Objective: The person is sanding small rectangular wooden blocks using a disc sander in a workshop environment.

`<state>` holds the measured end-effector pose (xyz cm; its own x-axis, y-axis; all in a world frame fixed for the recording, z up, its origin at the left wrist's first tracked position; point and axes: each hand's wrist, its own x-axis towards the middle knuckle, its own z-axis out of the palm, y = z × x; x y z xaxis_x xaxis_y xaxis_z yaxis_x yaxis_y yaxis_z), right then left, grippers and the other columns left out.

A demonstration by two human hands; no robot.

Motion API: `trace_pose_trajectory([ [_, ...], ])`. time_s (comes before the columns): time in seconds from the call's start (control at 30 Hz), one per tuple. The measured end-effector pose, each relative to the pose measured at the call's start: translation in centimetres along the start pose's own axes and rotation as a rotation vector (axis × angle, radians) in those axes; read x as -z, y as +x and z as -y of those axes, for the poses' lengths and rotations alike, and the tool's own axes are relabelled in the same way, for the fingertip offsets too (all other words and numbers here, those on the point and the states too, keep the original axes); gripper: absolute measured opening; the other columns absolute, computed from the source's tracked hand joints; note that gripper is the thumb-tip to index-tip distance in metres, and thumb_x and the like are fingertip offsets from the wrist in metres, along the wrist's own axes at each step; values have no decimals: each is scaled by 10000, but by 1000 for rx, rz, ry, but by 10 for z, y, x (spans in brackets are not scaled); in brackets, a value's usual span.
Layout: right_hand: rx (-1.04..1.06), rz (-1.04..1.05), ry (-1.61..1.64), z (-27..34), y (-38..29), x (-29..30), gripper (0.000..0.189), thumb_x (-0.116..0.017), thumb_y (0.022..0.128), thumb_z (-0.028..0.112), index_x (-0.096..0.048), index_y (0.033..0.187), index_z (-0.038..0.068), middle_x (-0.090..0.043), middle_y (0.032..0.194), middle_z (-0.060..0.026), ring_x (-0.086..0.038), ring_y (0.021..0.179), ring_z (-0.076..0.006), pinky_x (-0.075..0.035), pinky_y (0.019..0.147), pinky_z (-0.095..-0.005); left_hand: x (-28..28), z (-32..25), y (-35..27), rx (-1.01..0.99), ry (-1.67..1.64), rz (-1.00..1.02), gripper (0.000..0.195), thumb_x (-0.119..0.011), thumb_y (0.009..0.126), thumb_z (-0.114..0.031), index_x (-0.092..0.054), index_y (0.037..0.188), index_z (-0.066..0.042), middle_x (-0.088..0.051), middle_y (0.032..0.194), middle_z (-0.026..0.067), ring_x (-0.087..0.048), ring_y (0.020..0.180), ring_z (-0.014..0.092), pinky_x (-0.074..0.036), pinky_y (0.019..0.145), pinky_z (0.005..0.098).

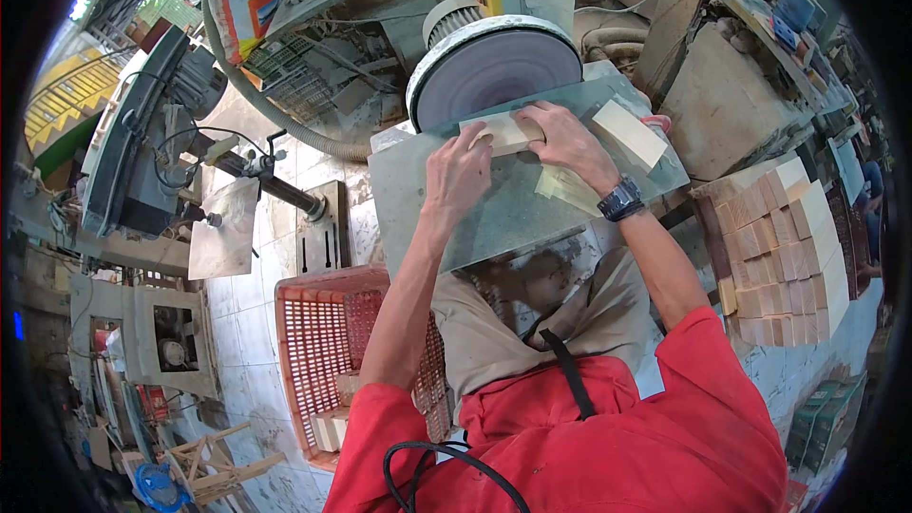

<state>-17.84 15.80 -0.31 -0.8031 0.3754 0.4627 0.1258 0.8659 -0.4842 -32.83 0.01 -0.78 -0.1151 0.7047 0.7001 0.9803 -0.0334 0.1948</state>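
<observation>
A pale wooden block (509, 134) lies along the far edge of the grey-green work table (427, 185), close to the face of a disc sander (499, 75). My left hand (459, 164) grips the block's left end. On its right end are the fingers of my right hand (570, 142), with a dark watch on that wrist. Whether the block touches the disc I cannot tell. A second pale block (629, 134) rests on the table to the right of my right hand. Beneath that hand lies a flat yellowish piece (566, 187), partly covered.
An orange plastic basket (306, 342) holding a few wood blocks stands at my lower left. Stacked wood blocks (780, 263) are at my right. A drill press (153, 135) stands on the left, and a ribbed hose (285, 121) curves toward the sander.
</observation>
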Motion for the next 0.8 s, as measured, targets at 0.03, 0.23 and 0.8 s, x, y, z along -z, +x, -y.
trace_pose_trajectory([
  [0.03, 5, -16, -7, -3, 3, -4, 424, -699, 713, 52, -623, 1124, -14, -633, 1101, -206, -603, 1051, -377, -477, 940, -419, -3, 2, -1, 18, -18, 33, 145, -638, 843, -122, -700, 963, -69, -669, 1139, 69, -703, 795, 293, -566, 697, 387],
  [0.23, -90, -23, -57, 0, 11, -8, 411, -741, 709, 83, -647, 1099, -8, -643, 1100, -196, -617, 1026, -378, -496, 909, -422, -12, 9, 3, 119, 63, 113, 172, -625, 803, -84, -695, 959, -60, -691, 1114, 64, -702, 738, 315, -570, 657, 405],
  [0.8, -237, -204, -44, 52, -18, -22, 373, -793, 697, 133, -687, 1033, 12, -645, 1030, -175, -654, 935, -362, -534, 838, -427, -7, 21, 13, 184, 72, 180, 236, -578, 816, -80, -712, 1008, -54, -698, 1151, 82, -708, 820, 311, -574, 739, 397],
])
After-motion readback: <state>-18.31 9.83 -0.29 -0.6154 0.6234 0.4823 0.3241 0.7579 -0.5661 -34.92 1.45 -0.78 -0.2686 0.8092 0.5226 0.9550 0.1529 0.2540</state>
